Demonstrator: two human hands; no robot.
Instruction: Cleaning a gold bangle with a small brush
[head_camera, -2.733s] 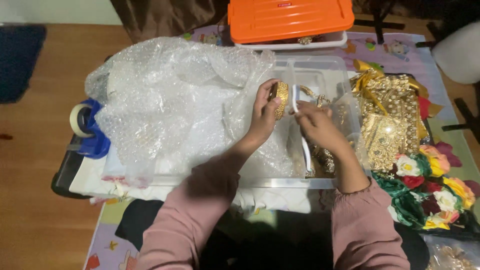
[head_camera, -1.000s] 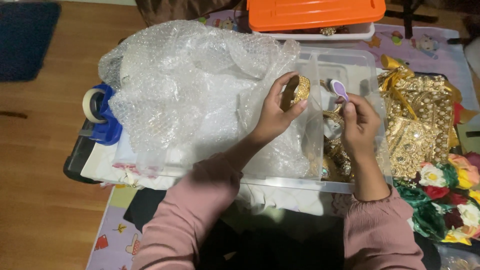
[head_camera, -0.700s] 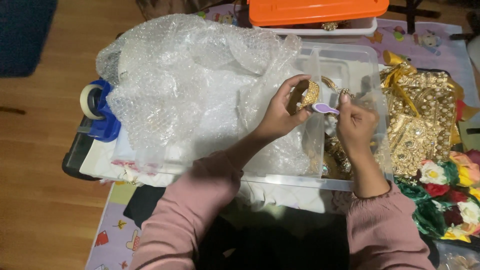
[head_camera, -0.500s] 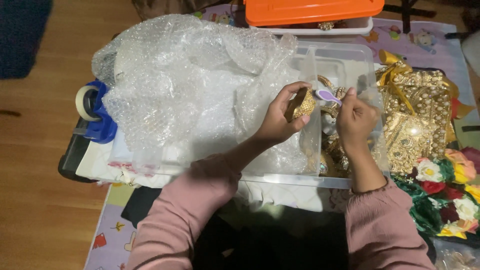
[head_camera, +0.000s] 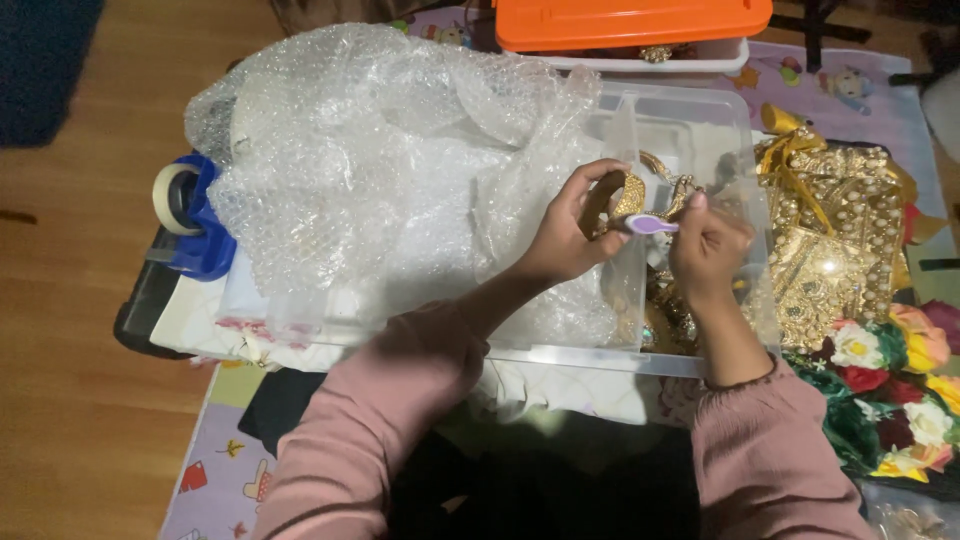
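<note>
My left hand (head_camera: 572, 228) is curled around a gold bangle (head_camera: 626, 196), held above a clear plastic bin (head_camera: 690, 120). A small lilac-handled tool (head_camera: 650, 224), perhaps a brush, is pinched in my right hand (head_camera: 708, 248) and its tip touches the bangle. Both hands hover over more gold jewellery (head_camera: 668, 318) lying in the bin. A large crumpled sheet of bubble wrap (head_camera: 380, 170) fills the bin's left side, just behind my left wrist.
An orange-lidded box (head_camera: 630, 22) stands at the back. Gold embroidered fabric (head_camera: 840, 240) and artificial flowers (head_camera: 890, 380) lie to the right. A blue tape dispenser (head_camera: 190, 215) sits at the left edge, with wooden floor (head_camera: 70, 250) beyond it.
My right hand has picked up the lilac tool and brought it against the bangle. My left hand has turned the bangle slightly, staying above the bin.
</note>
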